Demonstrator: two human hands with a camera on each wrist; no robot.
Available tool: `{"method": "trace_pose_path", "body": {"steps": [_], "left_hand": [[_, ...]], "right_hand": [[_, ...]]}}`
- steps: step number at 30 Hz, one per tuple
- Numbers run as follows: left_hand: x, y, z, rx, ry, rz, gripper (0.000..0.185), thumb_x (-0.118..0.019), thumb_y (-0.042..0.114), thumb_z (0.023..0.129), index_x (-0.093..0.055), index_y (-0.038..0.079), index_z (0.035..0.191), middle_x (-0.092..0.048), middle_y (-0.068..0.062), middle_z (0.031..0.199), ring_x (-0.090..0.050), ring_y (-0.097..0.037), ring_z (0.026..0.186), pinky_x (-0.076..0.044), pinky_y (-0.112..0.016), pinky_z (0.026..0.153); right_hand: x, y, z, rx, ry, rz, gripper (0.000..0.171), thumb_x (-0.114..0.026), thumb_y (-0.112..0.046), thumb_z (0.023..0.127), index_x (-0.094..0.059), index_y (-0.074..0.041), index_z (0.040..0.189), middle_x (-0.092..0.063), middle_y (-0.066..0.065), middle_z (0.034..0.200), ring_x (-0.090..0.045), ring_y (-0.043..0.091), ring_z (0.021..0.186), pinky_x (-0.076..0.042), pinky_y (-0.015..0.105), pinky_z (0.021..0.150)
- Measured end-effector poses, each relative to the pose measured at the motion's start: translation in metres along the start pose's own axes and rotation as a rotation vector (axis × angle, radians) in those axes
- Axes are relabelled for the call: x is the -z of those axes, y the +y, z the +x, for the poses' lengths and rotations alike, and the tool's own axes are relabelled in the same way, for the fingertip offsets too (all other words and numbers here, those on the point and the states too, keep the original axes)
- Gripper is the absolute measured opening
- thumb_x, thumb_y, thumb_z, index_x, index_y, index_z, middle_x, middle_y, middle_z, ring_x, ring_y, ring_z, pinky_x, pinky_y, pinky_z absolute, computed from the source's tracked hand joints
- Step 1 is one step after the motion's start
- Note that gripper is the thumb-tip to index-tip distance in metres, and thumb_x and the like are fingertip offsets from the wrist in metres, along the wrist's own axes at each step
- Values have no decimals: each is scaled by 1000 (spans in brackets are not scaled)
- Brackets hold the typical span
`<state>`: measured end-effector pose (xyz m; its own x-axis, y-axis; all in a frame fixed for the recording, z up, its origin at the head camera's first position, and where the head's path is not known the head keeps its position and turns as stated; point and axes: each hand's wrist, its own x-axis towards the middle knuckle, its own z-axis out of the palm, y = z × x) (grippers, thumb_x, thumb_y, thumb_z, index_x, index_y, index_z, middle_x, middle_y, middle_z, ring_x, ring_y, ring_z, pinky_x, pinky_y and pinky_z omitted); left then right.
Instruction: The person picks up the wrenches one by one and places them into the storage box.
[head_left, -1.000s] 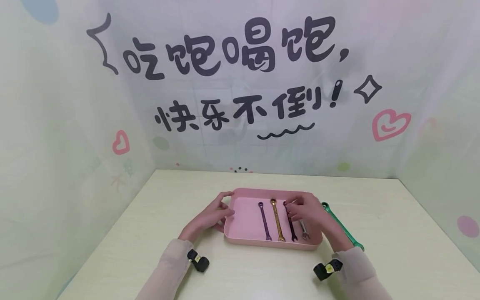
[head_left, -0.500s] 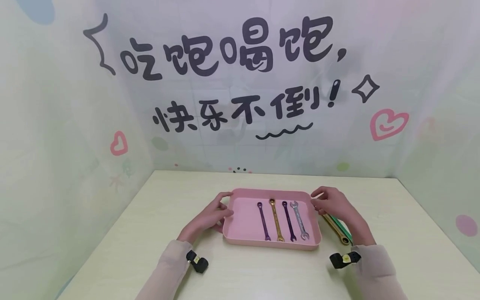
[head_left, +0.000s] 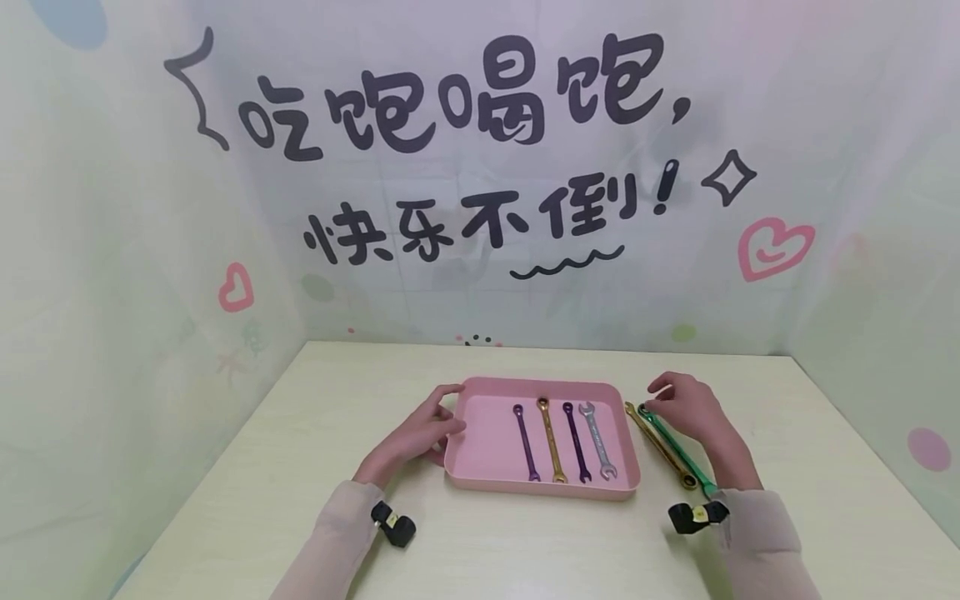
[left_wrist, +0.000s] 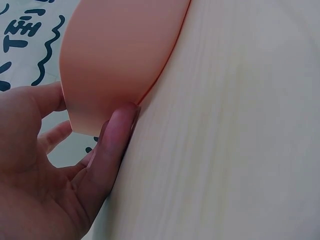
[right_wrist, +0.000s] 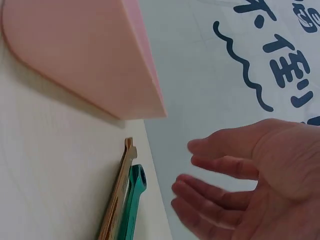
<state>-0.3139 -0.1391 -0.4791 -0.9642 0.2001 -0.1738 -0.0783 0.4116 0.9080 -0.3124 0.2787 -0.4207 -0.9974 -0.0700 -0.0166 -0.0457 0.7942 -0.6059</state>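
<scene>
My left hand holds the left end of a shallow pink tray, with thumb and fingers at its rim and outer wall. In the tray lie combination wrenches side by side: a purple one, a gold one and a dark purple one, with a silver open-end wrench at the right. Outside the tray, a gold-brown wrench lies beside a green wrench. My right hand hovers near their far ends, fingers loosely bent, holding nothing.
Everything stands on a pale wooden table. A printed cloth with dark lettering hangs behind it and along both sides. The tray's right wall rises close to the loose wrenches.
My right hand has moved from the silver wrench in the tray rightward, out past the rim. The gold-brown wrench outside has come into view. My left hand stays on the tray.
</scene>
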Motion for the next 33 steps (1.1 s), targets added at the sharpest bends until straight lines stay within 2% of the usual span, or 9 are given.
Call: {"method": "trace_pose_path", "body": {"steps": [6,14,28,33], "left_hand": [[1,-1,1,-2,-8,1,66,-65,22,99,-35,30,158,-56,-14,114,-64,-21,74,-61,-32,53],[1,0,0,-7,-2,5,66,-65,22,99,-36,30,158,-57,-14,115,-64,-21,74,-61,-33,53],[1,1,1,0,-14,16,65,-65,22,100,-35,30,157,-56,-15,115,-64,-22,74,-61,-32,55],[1,0,1,8,-11,7,65,-65,22,100,-36,31,157,-56,-14,115,-63,-21,73,-61,-32,55]], "right_hand": [[1,6,0,-56,-13,-54,42,-73,-18,93,-61,8,124,-64,33,118,-64,42,101,-60,50,83],[-5,13,5,-97,-52,-31,44,-75,-18,90,-62,8,123,-65,31,119,-65,38,99,-59,49,84],[-14,20,8,-104,-71,-15,42,-76,-15,89,-63,8,121,-66,30,118,-66,34,95,-60,44,81],[-16,22,10,-97,-65,-27,40,-74,-10,88,-63,9,121,-67,31,115,-68,36,96,-61,46,82]]}}
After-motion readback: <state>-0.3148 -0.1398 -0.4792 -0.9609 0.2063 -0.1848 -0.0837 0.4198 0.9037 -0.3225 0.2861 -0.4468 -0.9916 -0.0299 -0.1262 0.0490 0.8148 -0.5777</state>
